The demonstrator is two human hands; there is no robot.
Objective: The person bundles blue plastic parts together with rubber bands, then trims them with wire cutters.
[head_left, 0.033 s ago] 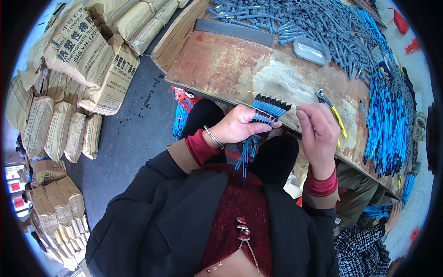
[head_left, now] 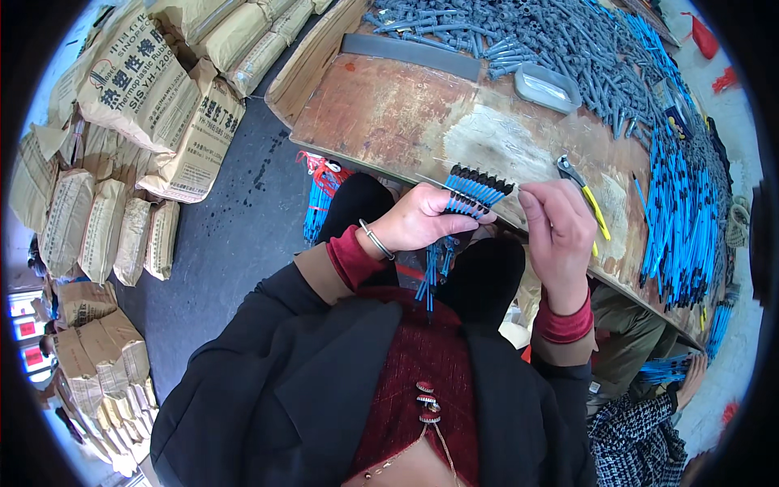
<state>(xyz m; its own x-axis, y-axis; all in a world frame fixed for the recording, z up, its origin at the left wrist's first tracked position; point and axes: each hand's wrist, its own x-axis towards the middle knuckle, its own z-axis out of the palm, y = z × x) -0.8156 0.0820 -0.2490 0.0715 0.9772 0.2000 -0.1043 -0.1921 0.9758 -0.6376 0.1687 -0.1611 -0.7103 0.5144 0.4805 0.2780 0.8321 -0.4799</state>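
The left hand is closed around a fanned bundle of blue rods with black tips, held at the near edge of the wooden table. The right hand, just right of the bundle, has its fingertips pressed together; whether anything is between them cannot be told. Yellow-handled pliers lie on the table beside that hand, grey rods heaped beyond.
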